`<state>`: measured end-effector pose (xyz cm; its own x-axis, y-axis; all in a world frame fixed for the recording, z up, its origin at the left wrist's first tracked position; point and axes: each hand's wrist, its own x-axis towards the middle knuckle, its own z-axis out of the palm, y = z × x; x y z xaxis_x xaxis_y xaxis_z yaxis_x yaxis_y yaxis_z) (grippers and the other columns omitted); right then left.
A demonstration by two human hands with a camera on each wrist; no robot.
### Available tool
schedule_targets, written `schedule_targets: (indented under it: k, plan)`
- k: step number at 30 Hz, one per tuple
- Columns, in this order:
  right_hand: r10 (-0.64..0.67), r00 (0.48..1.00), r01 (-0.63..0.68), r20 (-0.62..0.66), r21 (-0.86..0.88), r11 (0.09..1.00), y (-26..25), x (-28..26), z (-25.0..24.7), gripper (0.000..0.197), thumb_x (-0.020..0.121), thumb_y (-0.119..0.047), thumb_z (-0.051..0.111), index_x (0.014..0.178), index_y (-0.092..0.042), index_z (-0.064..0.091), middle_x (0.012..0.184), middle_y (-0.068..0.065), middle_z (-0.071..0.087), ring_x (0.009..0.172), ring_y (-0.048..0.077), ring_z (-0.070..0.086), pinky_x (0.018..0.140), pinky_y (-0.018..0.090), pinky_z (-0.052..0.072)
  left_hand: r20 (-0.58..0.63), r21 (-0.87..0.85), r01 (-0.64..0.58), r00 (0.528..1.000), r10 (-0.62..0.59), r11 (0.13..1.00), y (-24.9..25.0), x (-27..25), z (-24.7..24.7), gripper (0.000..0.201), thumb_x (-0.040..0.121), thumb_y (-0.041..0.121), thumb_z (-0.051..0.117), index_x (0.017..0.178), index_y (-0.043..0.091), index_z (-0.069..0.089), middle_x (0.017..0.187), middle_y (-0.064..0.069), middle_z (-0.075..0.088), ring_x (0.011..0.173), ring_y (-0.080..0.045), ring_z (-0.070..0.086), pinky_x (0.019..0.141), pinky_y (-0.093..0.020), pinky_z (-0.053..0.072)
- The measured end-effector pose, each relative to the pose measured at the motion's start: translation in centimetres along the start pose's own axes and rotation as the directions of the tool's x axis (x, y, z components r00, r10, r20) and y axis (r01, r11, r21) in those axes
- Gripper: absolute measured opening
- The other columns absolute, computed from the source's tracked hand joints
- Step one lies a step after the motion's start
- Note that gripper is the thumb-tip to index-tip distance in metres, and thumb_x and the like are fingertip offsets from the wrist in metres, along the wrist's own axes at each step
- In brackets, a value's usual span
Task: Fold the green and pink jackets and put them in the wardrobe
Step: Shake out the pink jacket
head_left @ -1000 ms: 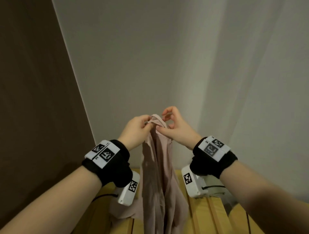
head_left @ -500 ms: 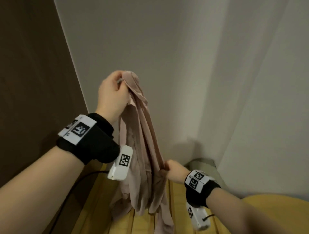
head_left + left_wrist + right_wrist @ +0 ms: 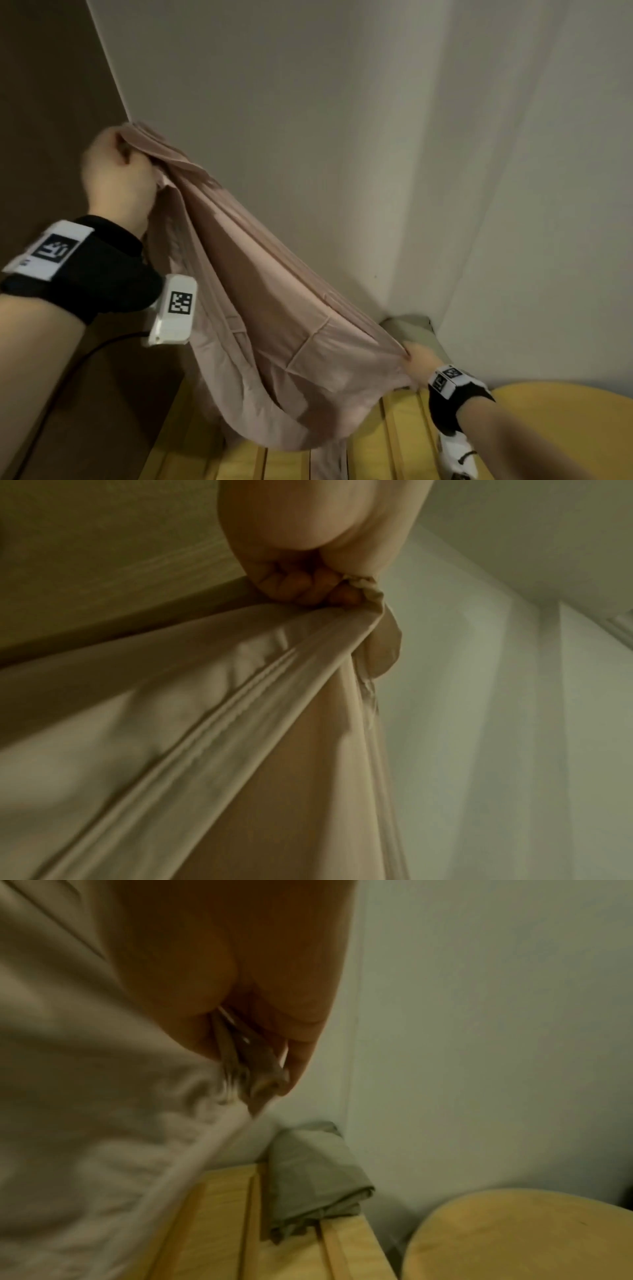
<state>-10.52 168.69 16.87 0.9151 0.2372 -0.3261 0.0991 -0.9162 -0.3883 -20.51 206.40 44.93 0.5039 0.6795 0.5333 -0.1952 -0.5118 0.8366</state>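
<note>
Pale grey-white walls (image 3: 342, 137) meet in a corner behind everything; a dark brown panel (image 3: 44, 137) runs up the left side. Below, a slatted light-wood bench (image 3: 404, 431) with a round light-wood stool top (image 3: 565, 421) just to its right, apart from it.

Thin dusty-pink fabric jacket (image 3: 274, 325) is stretched diagonally in the air above the bench, high at the left, low at the right, the slack middle sagging down toward the slats (whether it touches them cannot be told).

Folded grey-green fabric jacket (image 3: 315, 1175) lies at the far right end of the bench, against the wall corner.

Left hand (image 3: 116, 178) is raised, fist closed round a bunched upper end of the pink jacket; left wrist view shows the fingers (image 3: 301, 585) curled tight on gathered cloth. Right hand (image 3: 419, 363) is low, near the green jacket, pinching the other end of the pink one between thumb and fingers (image 3: 301, 1053) (picture blurred).
</note>
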Motion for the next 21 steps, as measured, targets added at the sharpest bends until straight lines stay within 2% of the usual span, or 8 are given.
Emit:
schedule_targets:
  k: [3,5,7,8,11,15,18,21]
  plan:
    - [0.047,0.998,-0.043,-0.052,0.083,0.996,3.0,-0.1,0.2,0.01,0.09,-0.013,0.045,0.083,-0.013,0.052,0.096,0.012,0.064,0.099,0.028,0.059,0.068,0.024,0.036,0.006,0.021,0.056,0.998,-0.057,0.998,-1.1,0.5,0.0,0.038,0.08,0.016,0.038,0.109,0.022,0.062,0.112,-0.006,0.065,0.103,-0.022,0.062,0.095,-0.046,0.049]
    - [0.032,0.997,-0.019,-0.064,0.196,0.98,3.9,-0.3,0.2,0.013,0.09,-0.014,0.048,0.101,-0.013,0.055,0.101,0.01,0.062,0.105,0.03,0.058,0.08,0.026,0.042,0.025,0.045,0.067,0.997,-0.068,0.997,-1.8,0.5,0.2,0.039,0.08,0.016,0.037,0.111,0.02,0.062,0.112,-0.007,0.065,0.104,-0.022,0.062,0.096,-0.046,0.048]
    - [0.042,0.998,-0.025,-0.046,0.324,0.946,4.1,-1.0,-0.4,0.038,0.088,-0.014,0.055,0.123,-0.017,0.042,0.111,0.013,0.057,0.101,0.029,0.057,0.086,0.033,0.045,0.047,0.082,0.052,0.997,-0.056,0.995,-2.5,0.3,0.5,0.04,0.08,0.016,0.036,0.111,0.017,0.061,0.113,-0.009,0.064,0.105,-0.023,0.061,0.097,-0.046,0.047]
    - [0.06,0.997,-0.038,-0.056,0.341,0.939,4.1,-1.4,-0.8,0.038,0.086,-0.012,0.057,0.12,-0.018,0.04,0.106,0.014,0.056,0.092,0.027,0.057,0.081,0.035,0.046,0.061,0.108,0.044,0.997,-0.05,0.993,-2.7,0.1,0.6,0.039,0.081,0.016,0.036,0.11,0.017,0.062,0.113,-0.01,0.064,0.105,-0.024,0.06,0.097,-0.046,0.047]
    - [0.084,0.982,-0.027,-0.169,0.314,0.949,4.4,-1.9,-2.3,0.014,0.09,-0.011,0.053,0.096,-0.013,0.04,0.087,0.013,0.054,0.069,0.022,0.049,0.062,0.034,0.046,0.115,0.169,0.027,0.992,-0.047,0.985,-3.7,-0.8,0.9,0.036,0.082,0.017,0.036,0.108,0.015,0.062,0.111,-0.013,0.064,0.105,-0.029,0.059,0.096,-0.049,0.047]
    - [0.05,0.98,0.034,-0.195,0.405,0.914,4.0,-3.4,-5.4,0.014,0.086,-0.015,0.064,0.085,-0.01,0.051,0.073,0.004,0.051,0.051,0.015,0.045,0.045,0.021,0.038,0.205,0.24,0.076,0.971,-0.126,0.968,-4.9,-2.2,1.0,0.03,0.087,0.011,0.039,0.108,0.009,0.061,0.11,-0.019,0.063,0.104,-0.035,0.058,0.095,-0.052,0.046]
    - [-0.01,0.973,0.117,-0.232,0.449,0.886,2.6,-4.8,-8.1,0.011,0.078,-0.014,0.073,0.082,-0.01,0.064,0.067,-0.001,0.057,0.056,0.008,0.05,0.047,0.012,0.04,0.365,0.329,0.113,0.901,-0.236,0.937,-5.2,-3.5,1.3,0.026,0.091,0.004,0.044,0.111,0.002,0.06,0.095,-0.019,0.061,0.086,-0.03,0.057,0.076,-0.038,0.046]
    - [-0.073,0.961,0.221,-0.266,0.583,0.782,0.0,-5.7,-10.1,0.01,0.077,-0.002,0.071,0.079,-0.011,0.068,0.063,-0.005,0.061,0.052,0.0,0.054,0.045,0.005,0.037,0.519,0.47,0.059,0.789,-0.33,0.88,-4.6,-5.1,2.0,0.015,0.091,0.014,0.056,0.101,0.003,0.061,0.071,-0.009,0.054,0.061,-0.021,0.049,0.054,-0.024,0.042]
